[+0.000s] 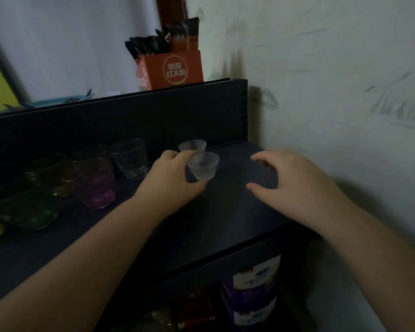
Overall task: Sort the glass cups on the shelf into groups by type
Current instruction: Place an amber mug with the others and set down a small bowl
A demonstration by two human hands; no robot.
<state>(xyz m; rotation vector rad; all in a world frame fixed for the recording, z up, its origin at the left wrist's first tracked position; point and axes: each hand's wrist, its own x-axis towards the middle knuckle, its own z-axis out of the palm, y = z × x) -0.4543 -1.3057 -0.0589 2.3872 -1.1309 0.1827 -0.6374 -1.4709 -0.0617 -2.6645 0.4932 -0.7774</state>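
Note:
My left hand (171, 178) grips a small ribbed clear glass cup (203, 165) on the dark shelf (225, 212). A second ribbed clear cup (192, 145) stands just behind it, touching my fingers. My right hand (295, 180) hovers over the right end of the shelf, fingers spread, holding nothing. Left of my left hand stand a tall clear tumbler (130, 158), a purple tumbler (95, 183), and several green and amber tumblers (37, 204) in a cluster.
A pale wall (333, 92) closes the right side. The shelf above carries an orange box (171, 69) of dark sachets and a blue basket (58, 101). Purple-and-white packages (252, 293) sit on the shelf below.

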